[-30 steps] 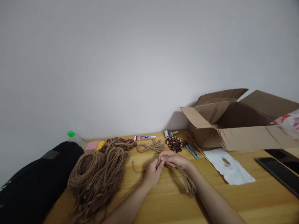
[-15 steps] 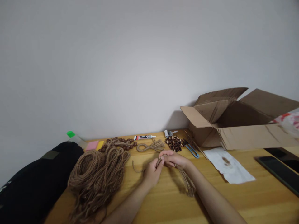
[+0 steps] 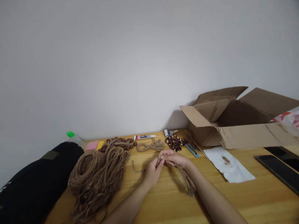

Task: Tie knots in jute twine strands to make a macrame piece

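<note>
Over the wooden table, my left hand and my right hand meet, both pinched closed on a short bundle of jute twine. The bundle's frayed strands trail down toward me under my right wrist. One loose end of the twine curls on the table left of my left hand. A big heap of jute cord lies to the left of my hands.
Along the wall lie brown wooden beads, a glue tube, a looped twine tassel, a pile of bead rings and blue snips. An open cardboard box, white paper and a phone sit right. A black bag sits left.
The view has shifted slightly, so things sit a little higher in the frame. My hands stay together on the twine with barely any movement.
</note>
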`<action>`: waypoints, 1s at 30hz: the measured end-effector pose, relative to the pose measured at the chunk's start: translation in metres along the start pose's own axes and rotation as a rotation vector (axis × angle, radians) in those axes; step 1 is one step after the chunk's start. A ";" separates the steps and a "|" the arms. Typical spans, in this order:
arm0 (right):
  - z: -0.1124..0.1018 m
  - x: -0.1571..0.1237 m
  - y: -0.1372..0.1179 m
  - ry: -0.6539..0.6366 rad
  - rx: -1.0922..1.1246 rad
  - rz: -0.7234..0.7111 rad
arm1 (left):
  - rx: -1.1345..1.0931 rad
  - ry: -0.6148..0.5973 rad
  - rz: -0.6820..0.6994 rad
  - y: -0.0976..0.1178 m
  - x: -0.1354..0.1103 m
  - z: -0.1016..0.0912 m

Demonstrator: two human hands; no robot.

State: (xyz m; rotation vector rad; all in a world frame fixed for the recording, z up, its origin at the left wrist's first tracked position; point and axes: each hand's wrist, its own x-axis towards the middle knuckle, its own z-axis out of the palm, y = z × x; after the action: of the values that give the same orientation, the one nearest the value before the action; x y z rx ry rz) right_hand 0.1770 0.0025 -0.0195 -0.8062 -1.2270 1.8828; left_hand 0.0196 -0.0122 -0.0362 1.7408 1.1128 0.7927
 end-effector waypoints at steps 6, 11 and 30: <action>-0.001 0.000 0.001 0.004 -0.001 -0.002 | -0.007 -0.006 -0.018 0.002 0.000 0.000; -0.001 0.000 0.001 0.005 -0.002 -0.003 | -0.003 -0.007 0.000 0.000 0.001 0.000; 0.002 0.003 0.002 0.059 -0.008 -0.001 | 0.339 0.093 0.039 0.012 -0.005 -0.007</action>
State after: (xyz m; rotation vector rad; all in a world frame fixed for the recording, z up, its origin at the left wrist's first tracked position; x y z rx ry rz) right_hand 0.1735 0.0032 -0.0205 -0.8592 -1.1997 1.8414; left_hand 0.0160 -0.0164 -0.0224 2.0274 1.3402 0.7471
